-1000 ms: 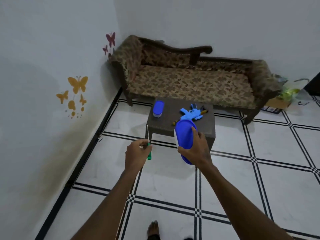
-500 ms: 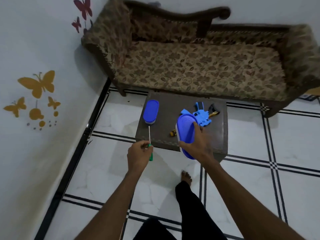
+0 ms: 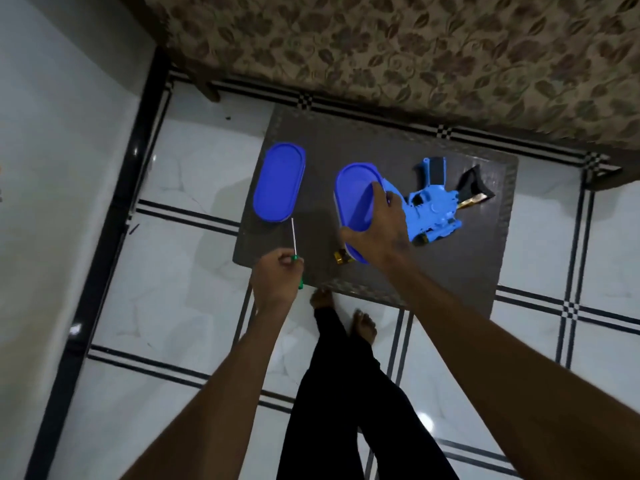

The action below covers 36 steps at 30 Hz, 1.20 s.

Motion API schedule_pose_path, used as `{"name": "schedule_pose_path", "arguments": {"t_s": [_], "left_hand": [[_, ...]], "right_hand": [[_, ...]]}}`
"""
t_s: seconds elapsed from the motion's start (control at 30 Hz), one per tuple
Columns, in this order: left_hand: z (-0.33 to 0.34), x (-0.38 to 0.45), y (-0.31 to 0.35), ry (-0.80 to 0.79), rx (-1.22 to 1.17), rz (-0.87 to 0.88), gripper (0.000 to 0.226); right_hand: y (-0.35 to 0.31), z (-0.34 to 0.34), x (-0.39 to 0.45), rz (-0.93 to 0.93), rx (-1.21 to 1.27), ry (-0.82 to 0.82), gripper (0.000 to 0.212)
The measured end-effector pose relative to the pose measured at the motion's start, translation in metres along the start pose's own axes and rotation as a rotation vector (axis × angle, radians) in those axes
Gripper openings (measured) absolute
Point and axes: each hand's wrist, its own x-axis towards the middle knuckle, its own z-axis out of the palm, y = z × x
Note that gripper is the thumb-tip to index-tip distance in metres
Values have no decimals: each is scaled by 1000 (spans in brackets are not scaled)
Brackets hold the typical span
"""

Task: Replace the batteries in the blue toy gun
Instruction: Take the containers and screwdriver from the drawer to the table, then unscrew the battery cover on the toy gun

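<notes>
The blue toy gun (image 3: 433, 206) lies on the right half of a small dark table (image 3: 381, 150), with a black and gold part (image 3: 472, 190) beside it. My right hand (image 3: 379, 233) grips a blue oval lidded container (image 3: 355, 195) above the table's middle. A gold battery (image 3: 341, 256) peeks out below that container. My left hand (image 3: 277, 280) holds a green-handled screwdriver (image 3: 294, 239) over the table's near left corner, shaft pointing away from me.
A second blue oval container (image 3: 278, 181) rests on the table's left side. A patterned sofa (image 3: 415, 46) stands right behind the table. A white wall with black skirting (image 3: 114, 220) runs along the left. My bare feet (image 3: 362, 323) stand at the table's near edge.
I have walked up to the table and now look straight down on it. Both hands, still gripping the screwdriver and the container, have come over the tabletop.
</notes>
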Motion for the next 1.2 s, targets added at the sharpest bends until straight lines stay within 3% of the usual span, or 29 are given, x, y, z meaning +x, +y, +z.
{"name": "schedule_pose_path", "arguments": {"t_s": [0.33,0.6,0.7,0.93,1.2], "left_hand": [[60,81,-29,-4,61,60,19],[81,100,-24,19,49,50,23],[83,100,-22,22,52,42,26],[48,55,-7,34,102,97,22],[15,-38,83,175,229,163,11]], "right_hand": [[-1,62,95,8,-82,-32,100],[16,72,108,10,-96,-63,103],[18,65,108,-73,-126,-22,93],[25,1,72,-145,-128,-37,58],[50,-144,29,-457,-242,-111,39]]}}
